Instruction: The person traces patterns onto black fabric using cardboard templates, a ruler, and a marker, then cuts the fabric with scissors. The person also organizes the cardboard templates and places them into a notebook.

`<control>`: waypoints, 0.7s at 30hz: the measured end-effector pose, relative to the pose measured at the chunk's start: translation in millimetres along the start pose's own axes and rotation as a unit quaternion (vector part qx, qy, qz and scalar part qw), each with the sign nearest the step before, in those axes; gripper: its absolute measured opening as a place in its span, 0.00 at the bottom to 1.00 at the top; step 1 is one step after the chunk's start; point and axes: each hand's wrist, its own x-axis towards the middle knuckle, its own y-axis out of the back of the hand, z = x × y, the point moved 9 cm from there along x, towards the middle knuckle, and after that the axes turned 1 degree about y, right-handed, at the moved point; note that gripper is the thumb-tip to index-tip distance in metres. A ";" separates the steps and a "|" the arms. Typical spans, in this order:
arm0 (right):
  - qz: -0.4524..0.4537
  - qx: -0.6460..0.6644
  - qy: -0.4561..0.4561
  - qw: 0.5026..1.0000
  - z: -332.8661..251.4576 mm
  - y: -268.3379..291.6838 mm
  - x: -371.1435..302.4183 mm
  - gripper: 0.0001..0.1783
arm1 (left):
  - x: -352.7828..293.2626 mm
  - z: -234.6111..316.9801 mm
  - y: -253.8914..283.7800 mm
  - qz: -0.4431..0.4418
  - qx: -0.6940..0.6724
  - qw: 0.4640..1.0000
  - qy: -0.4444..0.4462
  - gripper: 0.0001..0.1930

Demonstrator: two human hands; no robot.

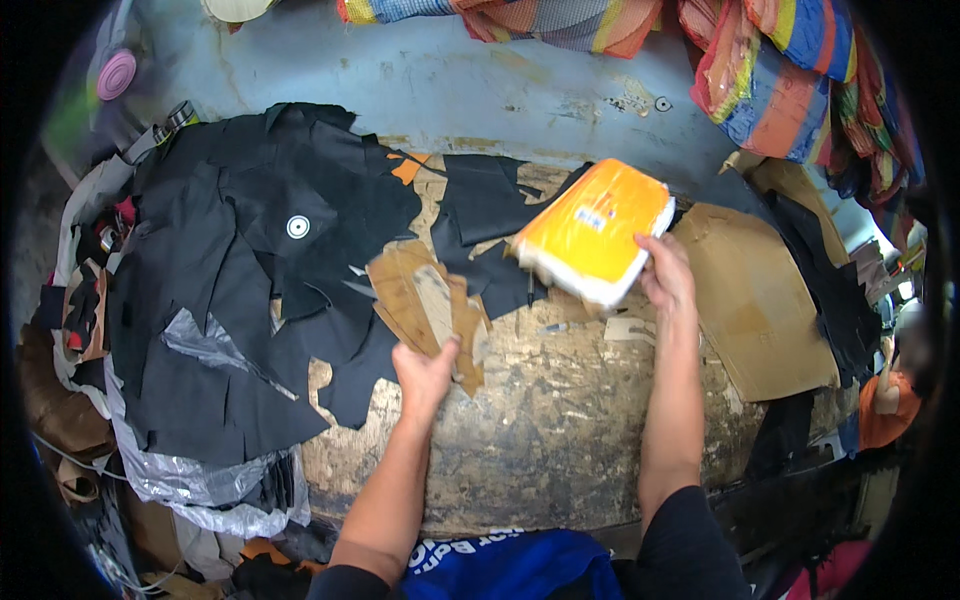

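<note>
My left hand [426, 372] grips a small stack of brown cardboard pieces [405, 285] over the middle of the worn wooden table [520, 440]. Two pointed metal tips [357, 284], perhaps scissor blades, poke out from beside the stack; the rest of them is hidden. Closed on its right edge, my right hand [667, 273] lifts a yellow-orange and white package [600, 225], slightly blurred and tilted. Black sheets of leather-like material [240, 290] cover the table's left side, and further black pieces [480, 215] lie behind the stack.
A large cardboard sheet [755, 300] rests at the right, with black material [820, 270] beside it. A pen-like tool [565, 326] and a pale card piece [628, 330] lie below the package. Colourful woven sacks [780, 90] are bunched at the back right. A person in orange [888, 405] is at the far right.
</note>
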 end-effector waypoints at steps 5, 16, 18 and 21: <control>-0.177 -0.045 -0.079 0.980 44.4 -26.2 -120.5 0.22 | 4.4 16.4 38.4 0.071 -0.080 0.993 -0.053 0.13; -0.203 -0.575 0.173 0.774 59.2 -40.0 -181.7 0.38 | -87.6 -6.5 89.1 -0.180 -0.190 0.929 0.262 0.32; -0.176 -0.613 0.075 0.767 65.4 -25.6 -185.8 0.41 | -109.8 -17.7 99.9 -0.221 -0.178 0.910 0.303 0.32; -0.161 -0.617 -0.003 0.770 66.6 -14.9 -207.2 0.41 | -114.1 -23.5 112.2 -0.221 -0.239 0.905 0.275 0.31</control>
